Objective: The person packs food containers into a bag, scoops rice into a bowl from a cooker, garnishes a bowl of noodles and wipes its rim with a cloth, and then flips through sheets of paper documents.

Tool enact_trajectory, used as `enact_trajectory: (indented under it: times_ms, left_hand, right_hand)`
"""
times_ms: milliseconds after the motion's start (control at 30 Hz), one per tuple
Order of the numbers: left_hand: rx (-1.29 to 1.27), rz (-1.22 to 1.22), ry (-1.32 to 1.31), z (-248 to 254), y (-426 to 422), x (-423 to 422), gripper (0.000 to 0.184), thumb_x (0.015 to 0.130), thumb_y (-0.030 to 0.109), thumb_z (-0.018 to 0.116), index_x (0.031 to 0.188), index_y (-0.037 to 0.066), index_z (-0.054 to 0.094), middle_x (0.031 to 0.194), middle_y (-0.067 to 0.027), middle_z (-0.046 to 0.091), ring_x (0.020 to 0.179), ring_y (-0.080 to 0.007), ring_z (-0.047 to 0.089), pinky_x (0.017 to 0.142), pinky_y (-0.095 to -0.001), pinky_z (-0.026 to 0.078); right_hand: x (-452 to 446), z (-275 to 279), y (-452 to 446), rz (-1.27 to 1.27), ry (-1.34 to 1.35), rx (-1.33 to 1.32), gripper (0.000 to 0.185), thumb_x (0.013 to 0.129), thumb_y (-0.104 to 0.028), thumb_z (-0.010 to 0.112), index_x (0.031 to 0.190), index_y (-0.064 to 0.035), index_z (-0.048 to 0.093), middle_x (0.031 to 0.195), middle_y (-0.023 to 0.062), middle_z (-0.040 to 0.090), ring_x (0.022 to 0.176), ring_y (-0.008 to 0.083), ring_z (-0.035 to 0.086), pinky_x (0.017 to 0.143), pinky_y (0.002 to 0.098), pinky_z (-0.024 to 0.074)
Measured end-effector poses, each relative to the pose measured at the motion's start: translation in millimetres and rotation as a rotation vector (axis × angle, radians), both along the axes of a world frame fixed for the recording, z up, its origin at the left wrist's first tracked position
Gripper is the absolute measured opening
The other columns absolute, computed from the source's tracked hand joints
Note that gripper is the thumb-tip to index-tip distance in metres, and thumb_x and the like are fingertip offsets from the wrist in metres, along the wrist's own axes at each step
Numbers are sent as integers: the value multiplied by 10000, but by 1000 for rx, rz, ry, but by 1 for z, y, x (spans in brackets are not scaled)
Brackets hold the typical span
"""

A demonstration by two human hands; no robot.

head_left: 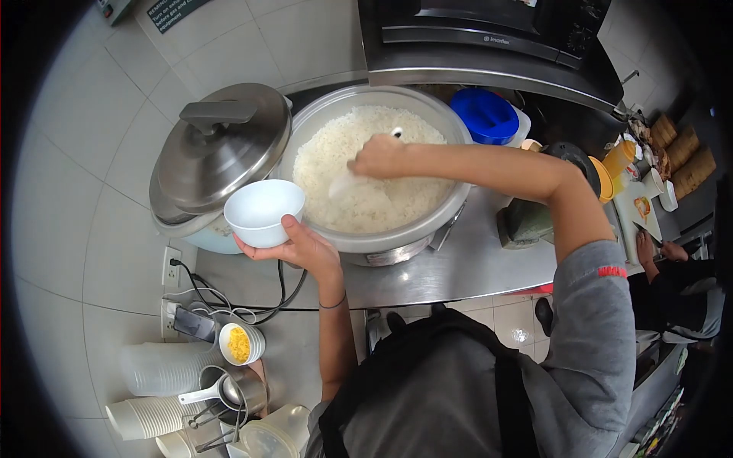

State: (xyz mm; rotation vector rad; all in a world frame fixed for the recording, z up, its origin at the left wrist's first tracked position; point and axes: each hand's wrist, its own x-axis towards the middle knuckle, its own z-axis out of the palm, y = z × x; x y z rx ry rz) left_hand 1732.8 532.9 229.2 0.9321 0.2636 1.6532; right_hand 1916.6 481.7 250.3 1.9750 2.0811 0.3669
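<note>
Head view shows bowl (263, 212) in left hand (308, 250), rice (408, 200) beneath right hand (378, 157).

Rice (359, 130) lies in the pot (347, 240), on the worktop (473, 275). Left of the pot is a lid (229, 156); behind the pot, an oven (458, 37); just right, a tub (489, 116); far right, a board (637, 208). Before its left edge is the bowl (263, 214); farther front-left, cups (156, 416) and a saucepan (255, 385).
</note>
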Motion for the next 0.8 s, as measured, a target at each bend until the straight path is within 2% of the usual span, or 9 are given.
enact_trajectory:
  times_ms: [33,100,233,300,467,667,733,767,800]
  left_hand:
    - [5,3,-7,1,-2,-1,778,795,97,619,1358,188,90,1399,-172,159,1238,-318,303,1004,-474,334]
    - [-25,-27,2,2,-6,-3,771,799,86,601,1361,189,83,1401,-177,152,1245,-322,294,1008,-480,325]
    - [-16,-9,75,2,-6,-1,774,796,85,593,1364,185,77,1401,-181,150,1248,-329,290,1010,-484,321]
    - [-13,34,43,1,-6,1,784,780,81,594,1365,179,81,1398,-183,152,1245,-337,295,1011,-486,324]
    - [21,44,79,5,-10,1,806,760,73,603,1367,180,83,1396,-182,161,1236,-344,310,1008,-488,332]
    - [7,47,84,8,-12,-1,814,750,56,597,1369,183,83,1397,-181,167,1236,-347,311,1007,-488,338]
    - [26,51,77,8,-12,0,815,749,52,594,1370,183,84,1397,-182,167,1237,-347,310,1009,-489,336]
    - [18,50,80,6,-11,-1,813,752,57,598,1370,184,86,1399,-180,166,1237,-347,311,1012,-490,334]
    - [11,48,85,6,-11,-1,811,755,61,602,1370,186,87,1400,-179,165,1237,-347,312,1015,-492,332]
  right_hand:
    - [12,9,4,-100,-6,-22,114,779,-114,541,818,-33,611,660,113,627,576,242,636,489,364,494]
    - [58,4,29,-204,33,316,137,784,-129,547,848,-45,634,715,118,642,661,246,654,542,374,508]
    - [108,-16,65,-411,4,417,126,770,-129,565,812,-68,666,761,105,659,743,239,661,592,368,516]
    - [88,-13,62,-297,-182,207,125,761,-134,573,747,-79,684,771,79,668,746,230,661,598,342,514]
    - [49,-15,46,-234,-358,143,78,723,-116,611,687,-114,680,729,32,668,710,193,658,541,316,497]
    - [14,-14,15,-149,-333,103,60,707,-136,619,673,-109,660,674,37,652,617,184,647,469,298,471]
    - [-3,-29,9,-70,-170,66,73,712,-149,609,690,-93,651,648,45,644,588,180,642,462,299,468]
    - [-21,-40,0,-14,-198,171,100,734,-141,578,690,-76,640,632,54,640,581,187,643,467,311,475]
    - [-38,-32,-10,44,-146,95,107,749,-126,555,731,-52,631,665,71,648,614,195,651,487,310,483]
